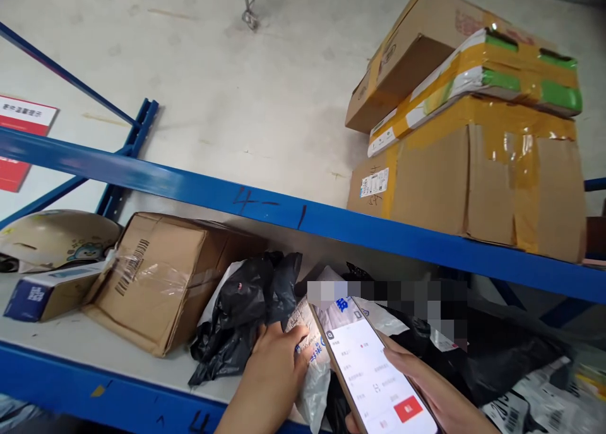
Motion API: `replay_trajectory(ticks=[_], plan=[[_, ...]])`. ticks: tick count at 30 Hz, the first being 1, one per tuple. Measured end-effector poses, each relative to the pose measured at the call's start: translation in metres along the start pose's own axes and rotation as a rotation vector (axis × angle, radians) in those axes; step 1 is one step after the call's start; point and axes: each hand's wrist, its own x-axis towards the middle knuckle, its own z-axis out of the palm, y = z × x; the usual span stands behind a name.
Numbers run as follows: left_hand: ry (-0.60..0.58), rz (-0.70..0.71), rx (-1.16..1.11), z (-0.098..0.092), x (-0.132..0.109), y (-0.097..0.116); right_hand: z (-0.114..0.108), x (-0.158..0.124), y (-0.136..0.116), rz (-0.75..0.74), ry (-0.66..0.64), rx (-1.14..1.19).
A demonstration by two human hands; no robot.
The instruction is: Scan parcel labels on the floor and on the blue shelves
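Note:
My right hand [416, 374] is wrapped round a smartphone [374, 371], whose lit screen shows a camera picture at the top and a red button near the bottom. My left hand [279, 364] reaches among the parcels on the lower shelf. Its fingers are bent and spread, touching a white printed plastic parcel [310, 342] beside a crumpled black plastic bag [243, 301]. Part of the white parcel is hidden behind the phone. More black parcels [502, 358] lie to the right of the phone.
A blue shelf beam [213, 197] marked 4-1 crosses the view. Stacked cartons [426, 175] stand on the upper level at right. On the lower shelf at left are a brown carton [156, 276], a small blue-ended box [52, 292] and a beige helmet [61, 235].

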Motion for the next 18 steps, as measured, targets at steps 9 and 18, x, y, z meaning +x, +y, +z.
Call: replay_trajectory(ticks=[9,18], plan=[[0.181,-0.178,-0.121,0.024,-0.001,-0.010,0.024,0.017,0.001,0.026,0.009,-0.121],[0.463,-0.079,-0.127,0.040,0.001,-0.017,0.018,0.026,0.006,0.000,-0.052,-0.092]])
